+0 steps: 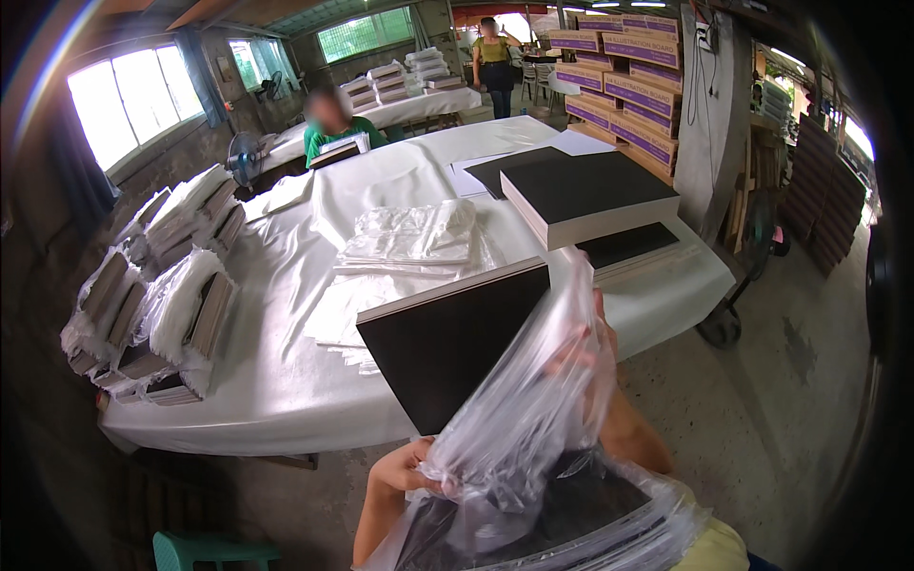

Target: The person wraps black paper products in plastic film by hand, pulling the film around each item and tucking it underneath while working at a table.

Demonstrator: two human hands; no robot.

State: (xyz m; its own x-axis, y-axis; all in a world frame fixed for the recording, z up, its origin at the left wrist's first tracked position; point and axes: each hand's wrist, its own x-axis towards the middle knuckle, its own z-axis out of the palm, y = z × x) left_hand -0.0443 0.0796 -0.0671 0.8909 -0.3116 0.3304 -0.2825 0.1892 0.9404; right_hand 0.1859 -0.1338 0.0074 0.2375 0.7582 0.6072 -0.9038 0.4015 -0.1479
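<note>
A clear plastic bag (505,409) stretches between my two hands in front of me. My left hand (414,468) is closed on the bag's gathered edge at the lower left. Farther up on the right, my right hand (588,350) grips the bag's upper part, its fingers partly veiled by the film. Behind the bag, a bundle of black boards (447,352) with pale edges stands tilted at the table's near edge; the film covers its right side. Another black board (595,504) shows through plastic close to my body.
A white-covered table (267,400) carries flat plastic bags (409,233), a thick black-topped board stack (590,190) and bagged bundles (181,305) at left. Cartons (628,86) stand by a pillar. One person (333,133) sits across; another (493,62) stands behind. A green stool (214,550) is lower left.
</note>
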